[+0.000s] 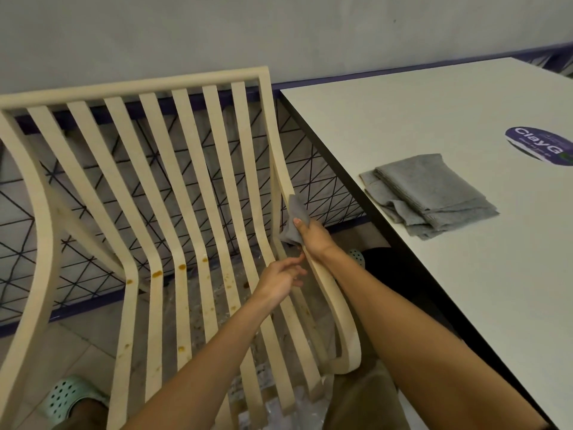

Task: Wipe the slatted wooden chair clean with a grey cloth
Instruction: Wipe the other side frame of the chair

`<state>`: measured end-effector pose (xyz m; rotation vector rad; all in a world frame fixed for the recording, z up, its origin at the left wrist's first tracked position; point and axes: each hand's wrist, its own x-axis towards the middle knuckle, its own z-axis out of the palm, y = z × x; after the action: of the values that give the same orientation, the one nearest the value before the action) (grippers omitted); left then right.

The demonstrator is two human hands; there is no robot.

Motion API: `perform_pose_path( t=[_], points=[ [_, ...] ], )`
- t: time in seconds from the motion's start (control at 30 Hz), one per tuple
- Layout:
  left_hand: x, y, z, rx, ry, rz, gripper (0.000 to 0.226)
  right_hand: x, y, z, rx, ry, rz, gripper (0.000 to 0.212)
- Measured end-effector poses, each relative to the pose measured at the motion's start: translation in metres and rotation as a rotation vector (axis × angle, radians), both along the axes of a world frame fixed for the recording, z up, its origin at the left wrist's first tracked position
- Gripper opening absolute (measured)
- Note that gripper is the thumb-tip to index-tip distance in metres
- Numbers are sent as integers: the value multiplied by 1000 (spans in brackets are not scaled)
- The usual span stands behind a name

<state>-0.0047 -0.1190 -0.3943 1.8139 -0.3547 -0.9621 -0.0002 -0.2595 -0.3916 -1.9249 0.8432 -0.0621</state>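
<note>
A cream slatted wooden chair (161, 187) fills the left and middle of the head view, with brown stains near the bend of its slats. My right hand (313, 235) presses a small grey cloth (296, 220) against the chair's right side rail, about halfway up. Just below it, my left hand (279, 282) lies with fingers spread on the rightmost slats and holds nothing. Part of the cloth is hidden behind my right hand and the rail.
A white table (465, 119) stands close on the right, with a folded grey towel (431, 193) and a purple round sticker (539, 145) on it. A dark wire fence (322, 181) runs behind the chair. My foot in a mint sandal (68, 395) is at bottom left.
</note>
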Motion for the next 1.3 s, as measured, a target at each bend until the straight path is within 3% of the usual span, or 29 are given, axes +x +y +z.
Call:
perform_pose_path(
  t=[0.3, 0.77, 1.13, 1.3],
  points=[
    [-10, 14, -6, 6, -32, 21, 30, -42, 17, -7, -226, 45, 50, 35],
    [-23, 22, 1, -74, -68, 38, 19, -135, 59, 1, -692, 258, 333, 72],
    [-21, 19, -6, -142, -27, 159, 23, -126, 57, -2, -723, 287, 269, 77],
    [-22, 9, -7, -232, 86, 275, 35, -87, 46, -3, -685, 322, 241, 80]
  ],
)
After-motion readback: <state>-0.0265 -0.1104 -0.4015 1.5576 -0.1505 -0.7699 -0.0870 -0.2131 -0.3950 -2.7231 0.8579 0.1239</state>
